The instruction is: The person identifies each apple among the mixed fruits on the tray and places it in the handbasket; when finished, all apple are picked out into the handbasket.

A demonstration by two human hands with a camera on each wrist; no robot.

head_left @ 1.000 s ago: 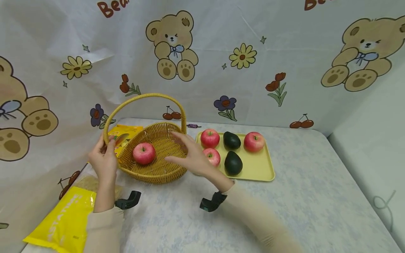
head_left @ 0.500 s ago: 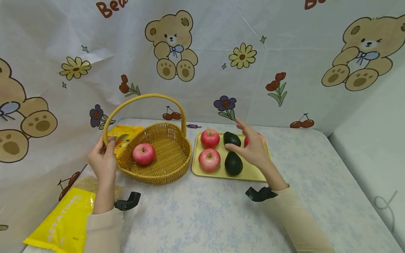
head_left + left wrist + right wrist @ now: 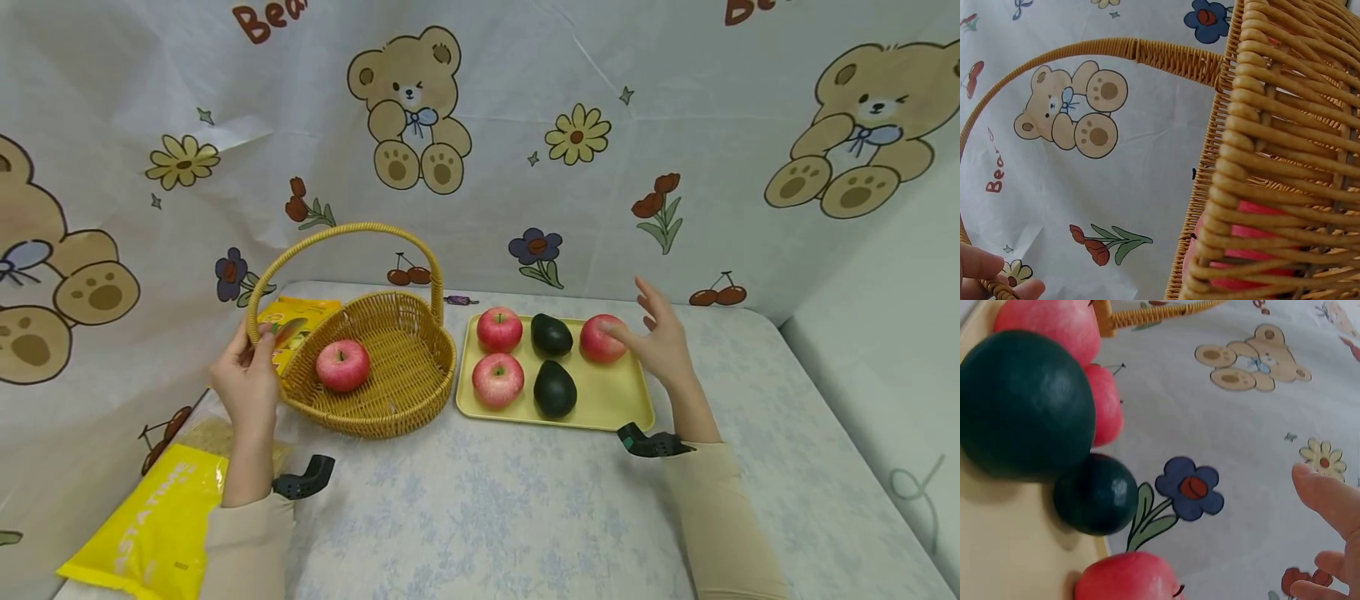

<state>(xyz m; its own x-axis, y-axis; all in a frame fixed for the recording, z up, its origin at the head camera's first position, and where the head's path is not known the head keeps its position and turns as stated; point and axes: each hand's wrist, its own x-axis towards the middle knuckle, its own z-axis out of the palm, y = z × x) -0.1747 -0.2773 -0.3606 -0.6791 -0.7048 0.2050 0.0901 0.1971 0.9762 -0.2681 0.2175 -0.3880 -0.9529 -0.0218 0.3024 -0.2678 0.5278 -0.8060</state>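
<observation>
My left hand [image 3: 246, 375] grips the left side of the arched handle [image 3: 360, 227] of a yellow woven basket [image 3: 405, 358]. One red apple [image 3: 342, 365] lies inside it, showing through the weave in the left wrist view. To the right, a pale yellow tray [image 3: 618, 404] bears two dark green avocados [image 3: 555, 390], two apples [image 3: 498, 381] on its left and another apple [image 3: 597, 340] at its back right. Beside that last apple is my right hand [image 3: 663, 350], fingers spread and holding nothing; its thumb overlaps the apple in the head view.
A yellow packet [image 3: 288, 317] lies behind the basket's left side. A bright yellow bag [image 3: 153, 517] lies by my left forearm. A bear-printed sheet [image 3: 487, 150] rises behind the table [image 3: 465, 508], and a white wall stands at the right.
My right hand has moved from over the basket, across the tray, to the apple at the tray's right. My left hand has stayed at the basket handle.
</observation>
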